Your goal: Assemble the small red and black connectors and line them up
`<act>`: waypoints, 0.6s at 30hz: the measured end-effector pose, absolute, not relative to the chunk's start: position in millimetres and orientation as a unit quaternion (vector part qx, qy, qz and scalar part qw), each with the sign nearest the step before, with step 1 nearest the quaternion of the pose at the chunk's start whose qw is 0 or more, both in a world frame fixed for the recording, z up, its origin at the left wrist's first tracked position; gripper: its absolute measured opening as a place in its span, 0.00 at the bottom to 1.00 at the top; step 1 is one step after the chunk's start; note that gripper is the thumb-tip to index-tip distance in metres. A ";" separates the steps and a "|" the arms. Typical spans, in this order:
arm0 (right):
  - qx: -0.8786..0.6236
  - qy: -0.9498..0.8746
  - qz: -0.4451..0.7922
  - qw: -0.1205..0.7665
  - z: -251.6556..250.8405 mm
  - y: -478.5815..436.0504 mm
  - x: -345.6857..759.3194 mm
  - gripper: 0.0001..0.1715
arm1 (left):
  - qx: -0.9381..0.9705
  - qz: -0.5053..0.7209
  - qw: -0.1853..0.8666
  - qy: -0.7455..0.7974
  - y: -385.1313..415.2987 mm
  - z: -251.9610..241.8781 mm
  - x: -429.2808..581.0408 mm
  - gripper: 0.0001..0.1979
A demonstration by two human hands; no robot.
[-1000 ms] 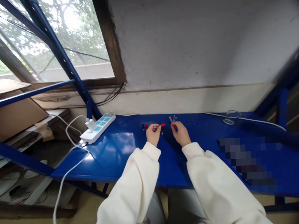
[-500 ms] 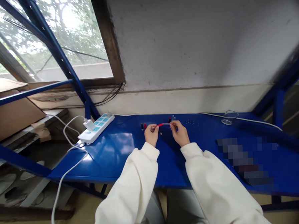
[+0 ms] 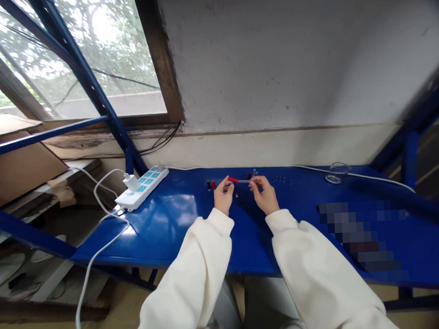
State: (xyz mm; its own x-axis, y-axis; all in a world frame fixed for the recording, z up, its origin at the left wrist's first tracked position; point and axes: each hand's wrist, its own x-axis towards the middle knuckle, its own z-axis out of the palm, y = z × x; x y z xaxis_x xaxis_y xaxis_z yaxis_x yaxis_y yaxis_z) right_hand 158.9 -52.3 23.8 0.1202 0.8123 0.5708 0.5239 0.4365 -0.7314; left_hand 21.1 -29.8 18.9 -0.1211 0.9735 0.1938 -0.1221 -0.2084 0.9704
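Observation:
A slim tube-like piece, red at its left and clear toward the right, spans the gap between my hands above the blue table. At its red end, my left hand has thumb and fingers closed on it. My right hand pinches the clear end. Just left of my left hand, a small black piece and a red piece stand upright. Beyond my hands are another red piece and a clear one. A tiny tan bit lies between my hands.
On the blue table, a white power strip with a plug and cable lies at the left. Several tiny clear pieces sit right of my hands. Farther right are a clear glass dish and a pixelated area. A wall rises behind.
My left fingers have shifted on the red end, which is raised a little, and more of the red part shows. The tube now slopes down toward my right hand.

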 end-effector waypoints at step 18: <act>-0.504 -0.650 0.136 0.552 19.9 -50.4 160.1 0.13 | 0.527 0.553 0.537 0.359 -31.8 15.1 22.5 0.23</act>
State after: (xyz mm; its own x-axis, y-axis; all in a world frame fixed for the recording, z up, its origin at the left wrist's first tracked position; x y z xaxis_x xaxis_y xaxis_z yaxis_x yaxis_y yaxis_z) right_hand 160.1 -50.4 19.9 0.1176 0.8052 0.5812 0.5049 0.4555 -0.7332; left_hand 22.5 -31.8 15.1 0.1317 0.9715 0.1970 -0.2153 -0.1659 0.9624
